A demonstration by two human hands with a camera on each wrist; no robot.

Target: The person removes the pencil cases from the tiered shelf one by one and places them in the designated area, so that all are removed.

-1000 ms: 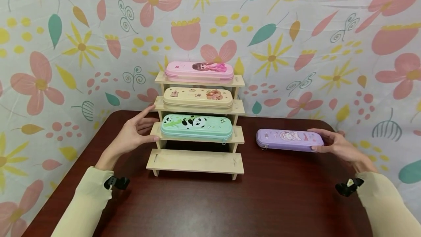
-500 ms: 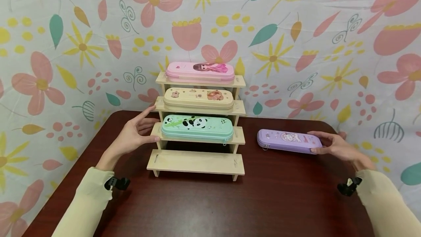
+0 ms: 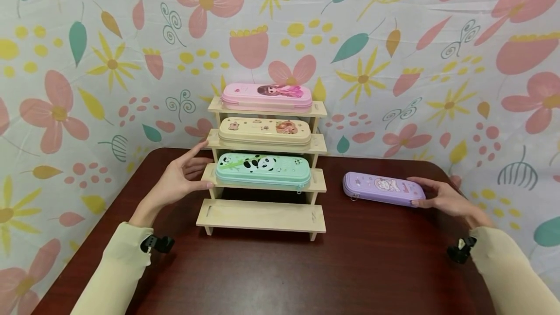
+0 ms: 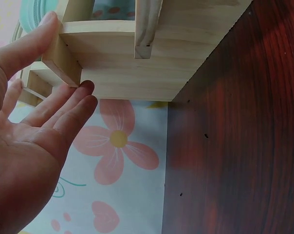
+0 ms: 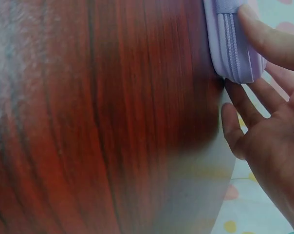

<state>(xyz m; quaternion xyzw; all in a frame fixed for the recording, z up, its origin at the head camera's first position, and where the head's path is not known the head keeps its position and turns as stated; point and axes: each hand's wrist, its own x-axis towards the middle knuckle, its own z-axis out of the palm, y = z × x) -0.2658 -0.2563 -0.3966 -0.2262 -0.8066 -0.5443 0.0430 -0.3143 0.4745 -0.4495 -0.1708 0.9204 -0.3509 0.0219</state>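
Observation:
At the right of the head view, my right hand (image 3: 446,199) holds the right end of a purple pencil case (image 3: 380,187), thumb at the front and fingers behind. That case lies at table level, right of a stepped wooden shelf (image 3: 262,215); in the right wrist view its zipped end (image 5: 232,46) sits between thumb and fingers. My left hand (image 3: 177,176) touches the shelf's left side with fingers fairly straight, thumb on a board end (image 4: 62,58). Pink (image 3: 245,96), cream (image 3: 249,131) and mint panda (image 3: 240,168) pencil cases lie on the upper three steps.
The lowest step holds no case. A dark red-brown table (image 3: 280,276) extends in front and to both sides. A floral cloth (image 3: 372,23) hangs behind the shelf. The table's right edge runs close to my right hand.
My right hand and the right end of the purple case have shifted slightly left and toward me, so the case is a little more slanted. The left hand keeps its place at the shelf.

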